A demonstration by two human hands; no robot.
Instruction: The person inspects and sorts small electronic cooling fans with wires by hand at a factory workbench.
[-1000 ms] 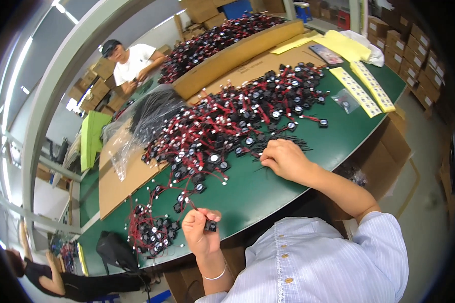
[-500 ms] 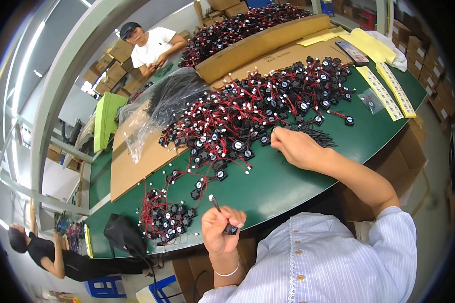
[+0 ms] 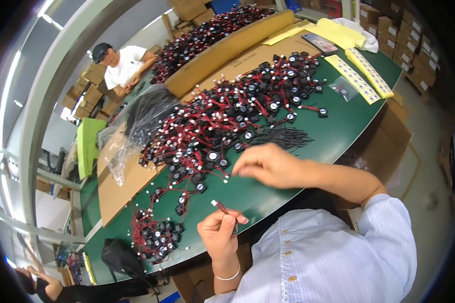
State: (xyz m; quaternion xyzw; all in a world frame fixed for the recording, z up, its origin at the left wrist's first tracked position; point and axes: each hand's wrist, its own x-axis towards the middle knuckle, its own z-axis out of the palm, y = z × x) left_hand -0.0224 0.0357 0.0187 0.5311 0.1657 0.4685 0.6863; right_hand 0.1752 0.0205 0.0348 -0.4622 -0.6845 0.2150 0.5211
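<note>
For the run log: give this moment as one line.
left hand: pinching red wire lead | right hand: over green table, blurred | fan pile: beside it

Worn: light blue pinstriped button-front shirt with short sleeves, lower right; thin silver bangle on left wrist, lower centre.

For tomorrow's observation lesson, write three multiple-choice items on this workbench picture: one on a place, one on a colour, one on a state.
1. Where is the small heap of black fan parts with red wires?
A. left of the left hand
B. on the yellow sheets
C. on the floor

2. What colour is the table top?
A. white
B. green
C. blue

3. What is the left hand doing?
A. lying flat
B. pinching a thin red-and-black wire lead
C. holding a box

Answers:
A, the heap sits at the table's near left edge.
B, green shows between parts.
B, fingertips close on the lead.
</note>
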